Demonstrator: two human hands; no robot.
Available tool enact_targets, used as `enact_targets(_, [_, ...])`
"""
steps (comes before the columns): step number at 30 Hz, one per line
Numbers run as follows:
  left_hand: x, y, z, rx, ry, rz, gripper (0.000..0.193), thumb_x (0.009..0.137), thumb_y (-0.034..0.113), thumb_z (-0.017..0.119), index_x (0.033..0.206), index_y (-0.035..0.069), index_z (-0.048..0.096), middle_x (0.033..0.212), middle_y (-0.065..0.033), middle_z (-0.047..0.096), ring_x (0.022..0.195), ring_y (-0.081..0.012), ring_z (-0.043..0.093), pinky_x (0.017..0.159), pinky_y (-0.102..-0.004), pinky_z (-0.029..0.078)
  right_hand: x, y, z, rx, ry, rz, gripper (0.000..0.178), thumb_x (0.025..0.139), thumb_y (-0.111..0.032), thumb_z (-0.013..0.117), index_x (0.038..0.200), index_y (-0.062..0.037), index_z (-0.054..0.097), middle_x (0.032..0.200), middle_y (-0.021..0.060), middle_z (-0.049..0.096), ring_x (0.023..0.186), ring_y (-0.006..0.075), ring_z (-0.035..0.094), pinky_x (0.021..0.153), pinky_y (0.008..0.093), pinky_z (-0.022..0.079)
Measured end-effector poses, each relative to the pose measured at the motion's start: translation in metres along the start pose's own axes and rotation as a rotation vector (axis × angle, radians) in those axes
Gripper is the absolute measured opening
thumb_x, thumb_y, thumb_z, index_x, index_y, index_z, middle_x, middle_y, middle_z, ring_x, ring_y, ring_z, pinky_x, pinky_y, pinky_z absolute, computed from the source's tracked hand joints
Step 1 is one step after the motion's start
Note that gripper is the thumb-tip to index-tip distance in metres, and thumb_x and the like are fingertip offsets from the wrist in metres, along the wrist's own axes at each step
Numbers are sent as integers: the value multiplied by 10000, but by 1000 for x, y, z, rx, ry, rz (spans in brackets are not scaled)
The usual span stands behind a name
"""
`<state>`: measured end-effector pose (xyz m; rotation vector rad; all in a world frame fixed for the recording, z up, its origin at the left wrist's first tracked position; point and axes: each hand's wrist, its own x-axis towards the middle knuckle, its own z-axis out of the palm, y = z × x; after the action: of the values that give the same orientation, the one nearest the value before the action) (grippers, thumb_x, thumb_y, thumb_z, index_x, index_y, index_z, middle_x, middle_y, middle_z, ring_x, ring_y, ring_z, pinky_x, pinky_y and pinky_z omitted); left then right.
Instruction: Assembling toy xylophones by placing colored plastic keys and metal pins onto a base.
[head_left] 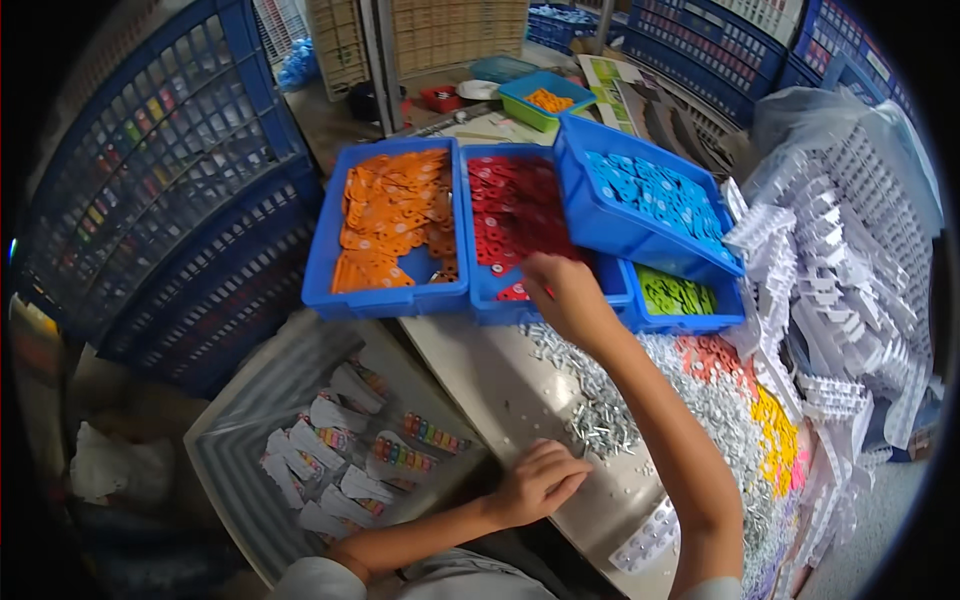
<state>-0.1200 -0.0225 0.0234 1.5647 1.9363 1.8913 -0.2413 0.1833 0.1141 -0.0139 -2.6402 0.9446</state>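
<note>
My right hand (pixel 570 296) reaches over the near end of a blue bin (pixel 545 311) of flat red plastic pieces (pixel 515 205). Its fingers are bent together and point down at the pieces; whatever is between them is hidden. My left hand (pixel 543 482) is held at the table's near edge with its fingers curled closed, and I cannot make out what they hold. Beside it lies a heap of small silvery metal parts (pixel 603 425). A white strip with rounded bumps (pixel 645 537) rests on the table below my right forearm.
Orange pieces (pixel 395 215) fill the left blue bin; a bin of light-blue pieces (pixel 655 200) sits tilted over one of green pieces (pixel 675 293). A grey tub (pixel 225 440) with packed colourful strips stands lower left. White moulded strips (pixel 850 250) pile up right. Blue crates (pixel 180 150) rise left.
</note>
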Motion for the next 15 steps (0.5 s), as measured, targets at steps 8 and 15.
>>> enact_targets(8, [145, -62, -215, 597, 203, -189, 155, 967, 69, 691, 1088, -22, 723, 989, -158, 753, 921, -285, 722, 829, -377, 555, 134, 75, 108, -322, 178, 316, 227, 908, -121, 672, 1075, 32, 663, 1054, 277, 724, 1007, 434, 724, 859, 502, 592])
enact_targets(15, [201, -216, -287, 749, -108, -336, 207, 945, 165, 723, 1081, 10, 717, 974, -164, 756, 913, -347, 730, 803, -432, 573, 137, 91, 109, -293, 109, 394, 212, 910, -76, 632, 1087, 41, 622, 1050, 309, 719, 1017, 481, 712, 864, 558, 585])
